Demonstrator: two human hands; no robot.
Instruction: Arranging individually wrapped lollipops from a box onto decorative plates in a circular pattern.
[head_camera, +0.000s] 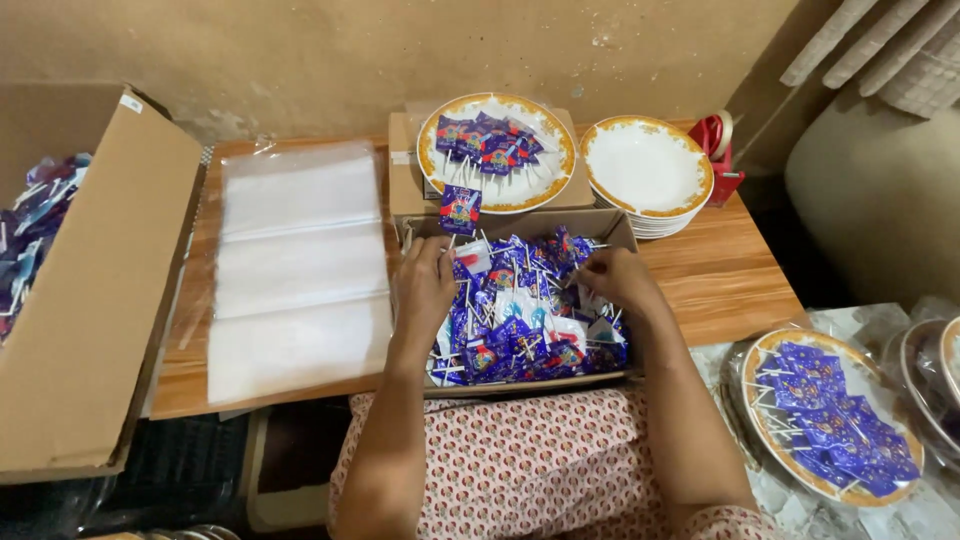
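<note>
A shallow cardboard box on the wooden table holds a heap of blue-wrapped lollipops with white sticks. My left hand rests in the box's left side, fingers curled around a few lollipops near its far corner. My right hand reaches into the right side and pinches a lollipop stick. Behind the box, a gold-rimmed white plate on a smaller carton carries several lollipops. One blue lollipop lies at that plate's front edge.
A stack of empty gold-rimmed plates stands at the back right beside a red tape dispenser. Clear plastic bags lie on the table's left. A large open carton is far left. Wrapped, filled plates sit at the lower right.
</note>
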